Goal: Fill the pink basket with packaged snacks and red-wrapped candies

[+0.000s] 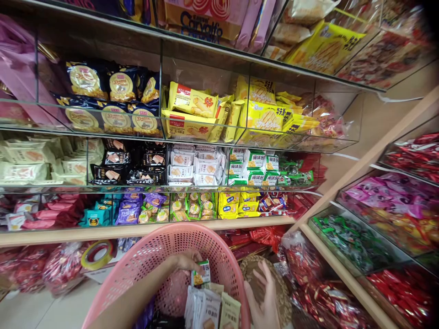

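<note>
Inside a pink perforated plastic basket (118, 278), my left hand (187, 261) reaches down with its fingers closed on a small green-and-white snack packet (201, 274). Just below that packet stand several white snack packets (206, 307) and a cream-coloured packet (229, 313). Dark and purple wrappers lie lower in the basket, partly cut off by the frame. My right hand (262, 294) is at the basket's right rim with its fingers spread and nothing in them. Behind it is a round woven wicker piece (279, 283).
Clear-fronted shelves ahead hold matching green-and-white packets (255, 167), yellow packets (262, 116) and dark blue packets (115, 98). To the right, angled bins carry green-wrapped sweets (356, 242) and red-wrapped sweets (404, 290). A roll of tape (98, 255) lies left of the basket, near bagged red goods (66, 267).
</note>
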Demonstrator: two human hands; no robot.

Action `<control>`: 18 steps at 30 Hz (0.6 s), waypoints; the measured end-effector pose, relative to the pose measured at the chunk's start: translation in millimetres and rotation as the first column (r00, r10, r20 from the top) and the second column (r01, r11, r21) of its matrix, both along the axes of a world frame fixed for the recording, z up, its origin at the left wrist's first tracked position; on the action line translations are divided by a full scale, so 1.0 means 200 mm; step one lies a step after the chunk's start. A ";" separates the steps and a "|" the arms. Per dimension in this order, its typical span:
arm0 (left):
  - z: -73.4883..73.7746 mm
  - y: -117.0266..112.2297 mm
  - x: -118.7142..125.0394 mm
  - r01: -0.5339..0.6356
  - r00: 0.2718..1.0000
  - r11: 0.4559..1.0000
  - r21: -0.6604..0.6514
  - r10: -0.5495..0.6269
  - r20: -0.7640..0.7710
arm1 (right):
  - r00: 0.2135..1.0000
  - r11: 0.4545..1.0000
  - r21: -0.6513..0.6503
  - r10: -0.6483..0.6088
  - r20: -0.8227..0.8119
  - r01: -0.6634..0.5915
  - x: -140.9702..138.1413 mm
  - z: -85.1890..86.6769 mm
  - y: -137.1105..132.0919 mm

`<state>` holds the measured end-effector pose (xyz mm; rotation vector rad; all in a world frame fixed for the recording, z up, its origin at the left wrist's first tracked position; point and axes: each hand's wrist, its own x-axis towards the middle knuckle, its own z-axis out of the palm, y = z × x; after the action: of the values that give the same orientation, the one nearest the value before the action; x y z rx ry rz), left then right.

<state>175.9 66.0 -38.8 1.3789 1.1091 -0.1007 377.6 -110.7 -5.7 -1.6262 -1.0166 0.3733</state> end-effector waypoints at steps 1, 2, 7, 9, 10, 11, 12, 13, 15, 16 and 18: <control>-0.01 0.01 0.00 0.012 1.000 1.000 0.004 -0.012 0.005 | 1.000 1.000 0.000 0.000 0.002 0.000 0.00 -0.01 0.00; -0.02 0.01 0.01 0.024 1.000 1.000 0.007 -0.024 0.010 | 1.000 1.000 -0.003 -0.001 0.004 0.001 0.00 -0.01 0.00; -0.03 0.03 0.02 0.051 0.998 0.999 0.011 -0.051 0.023 | 1.000 1.000 0.002 -0.018 0.012 0.018 -0.01 -0.05 0.01; -0.02 0.03 0.03 0.061 0.998 0.998 0.006 -0.062 0.024 | 1.000 0.999 0.027 -0.022 0.001 0.022 -0.01 -0.08 0.02; -0.02 0.02 0.04 0.068 0.997 0.998 0.005 -0.068 0.022 | 1.000 0.999 0.036 -0.022 -0.008 0.022 -0.01 -0.10 0.02; -0.01 0.02 0.04 0.072 0.997 0.997 0.006 -0.073 0.016 | 1.000 0.999 0.044 -0.020 -0.017 0.021 -0.01 -0.13 0.03; -0.01 0.02 0.04 0.076 0.997 0.997 0.010 -0.076 0.008 | 1.000 0.999 0.049 -0.019 -0.022 0.020 -0.01 -0.15 0.03; 0.00 0.02 0.04 0.078 0.997 0.997 0.014 -0.078 -0.002 | 1.000 0.998 0.055 -0.020 -0.023 0.021 0.00 -0.17 0.04; 0.01 0.03 0.03 0.080 0.997 0.997 0.017 -0.080 -0.022 | 1.000 0.997 0.073 -0.026 -0.015 0.027 0.00 -0.21 0.06; 0.01 0.03 0.03 0.079 0.996 0.997 0.012 -0.078 -0.031 | 0.999 0.996 0.085 -0.030 -0.011 0.031 0.00 -0.22 0.06; 0.00 0.04 0.01 0.079 0.996 0.997 -0.010 -0.079 -0.042 | 0.999 0.994 0.105 -0.034 -0.010 0.035 0.00 -0.24 0.08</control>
<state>178.4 74.9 -39.0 1.4195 1.0877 -0.1921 378.1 -94.4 -53.9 -1.5440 -0.9850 0.2984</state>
